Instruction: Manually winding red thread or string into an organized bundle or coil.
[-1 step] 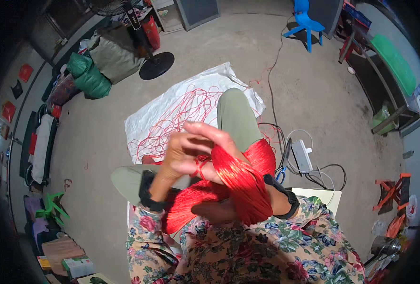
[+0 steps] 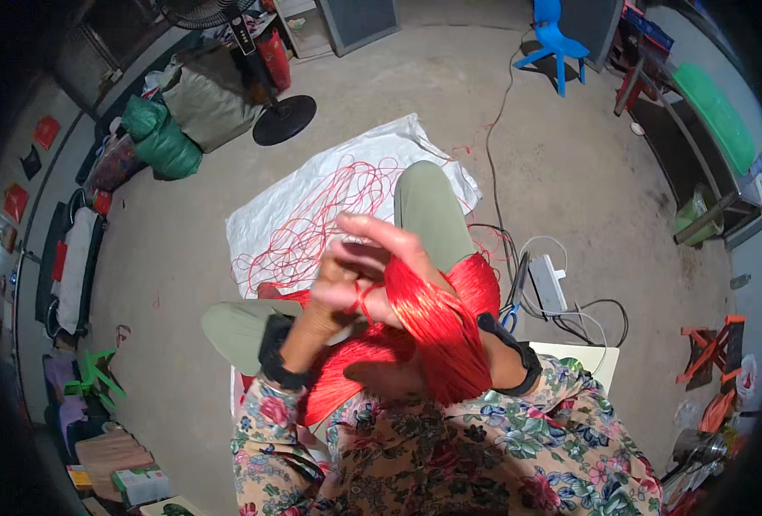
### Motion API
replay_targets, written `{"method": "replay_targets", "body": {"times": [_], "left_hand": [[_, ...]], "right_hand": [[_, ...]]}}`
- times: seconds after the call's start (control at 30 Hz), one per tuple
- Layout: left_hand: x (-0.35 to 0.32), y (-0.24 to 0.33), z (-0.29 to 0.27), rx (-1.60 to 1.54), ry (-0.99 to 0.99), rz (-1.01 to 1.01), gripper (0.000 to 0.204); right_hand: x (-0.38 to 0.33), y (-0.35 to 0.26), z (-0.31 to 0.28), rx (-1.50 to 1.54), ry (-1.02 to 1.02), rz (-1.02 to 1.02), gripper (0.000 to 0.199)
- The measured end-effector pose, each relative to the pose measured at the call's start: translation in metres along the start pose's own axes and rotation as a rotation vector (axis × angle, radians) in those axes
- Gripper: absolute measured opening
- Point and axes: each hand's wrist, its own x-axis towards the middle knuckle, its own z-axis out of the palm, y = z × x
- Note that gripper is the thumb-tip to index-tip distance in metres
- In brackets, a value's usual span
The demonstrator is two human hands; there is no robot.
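A thick skein of shiny red cord (image 2: 428, 314) is looped round my right hand (image 2: 395, 243), whose fingers stick out past the strands toward the upper left. Its lower part is in shadow below the skein. My left hand (image 2: 333, 297) meets the right fingers with its own fingers bent together, slightly blurred. Beside them, a few turns of red cord circle a finger; which hand that finger belongs to is hard to tell. More red cord (image 2: 338, 370) lies in my lap under both hands. Loose red strands (image 2: 333, 202) spread in tangled loops over a white sheet (image 2: 256, 219) ahead.
Blue-handled scissors (image 2: 508, 318) and a white power strip (image 2: 547, 284) with cables lie right of my knee. A black fan base (image 2: 284, 119) and stuffed sacks (image 2: 164, 146) stand far left. A blue chair (image 2: 554, 43) is far right, an orange folding stool (image 2: 712, 353) nearer.
My left hand and wrist have shifted slightly to the right. The right fingertips sit a little differently, and the skein stays round the right hand.
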Motion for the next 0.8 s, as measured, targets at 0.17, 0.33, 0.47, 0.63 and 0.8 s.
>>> {"method": "replay_targets", "body": {"times": [0.17,0.33,0.47,0.63,0.8], "left_hand": [[-0.028,-0.028,0.033,0.04,-0.094,0.049,0.014],[-0.047,-0.038,0.046,0.173,-0.107,0.092,0.018],[-0.064,-0.034,0.05,0.284,-0.182,0.146,0.021],[-0.085,-0.033,0.057,0.383,-0.274,0.217,0.025],[-0.086,-0.023,0.08,0.442,-0.385,0.306,0.029]], "right_hand": [[0.01,0.016,-0.003,0.042,0.069,0.09,0.056],[0.014,0.018,0.005,0.139,0.054,0.128,0.057],[0.017,0.016,0.006,0.177,0.072,0.08,0.069],[0.021,0.012,0.003,0.191,0.161,0.133,0.065],[0.023,0.012,0.0,0.151,0.139,0.128,0.085]]}}
